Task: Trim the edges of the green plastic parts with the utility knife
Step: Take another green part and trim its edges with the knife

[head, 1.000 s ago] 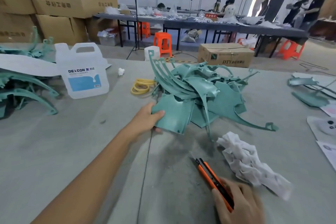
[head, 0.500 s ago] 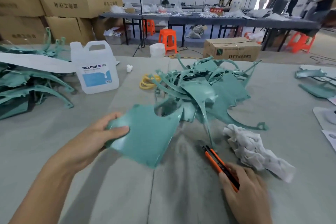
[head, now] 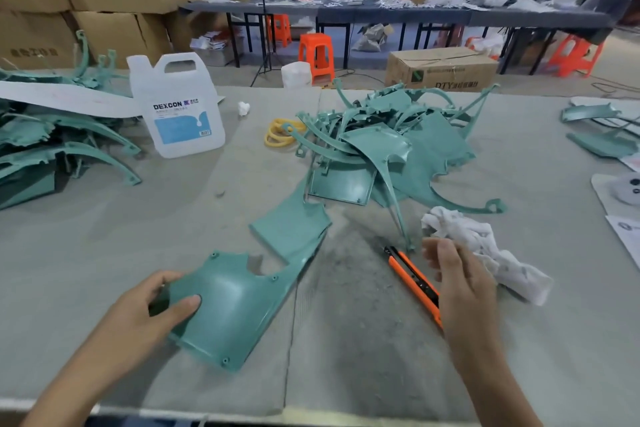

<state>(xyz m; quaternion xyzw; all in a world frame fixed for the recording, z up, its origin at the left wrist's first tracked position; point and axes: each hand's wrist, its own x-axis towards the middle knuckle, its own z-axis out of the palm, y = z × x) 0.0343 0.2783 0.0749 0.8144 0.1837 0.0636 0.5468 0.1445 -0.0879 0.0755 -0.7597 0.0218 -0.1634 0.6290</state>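
— Left hand (head: 138, 315)?
— Clamped on the near-left corner of the green plastic part (head: 239, 305): thumb on top, fingers tucked under the edge. Resting on the table (head: 104, 236), stretching up and to the right from that grip.
— And to the right of it?
— Utility knife (head: 410, 276), flat on the table, apart from the part. Right hand (head: 460, 291) spread loosely over its rear end, not closed round it, holding nothing.
— Advice?
— Probably: take the handle firmly, expose little blade, pin the part close to the edge being trimmed, cut away from the left thumb. White rag (head: 485, 253) just beyond the right fingertips.
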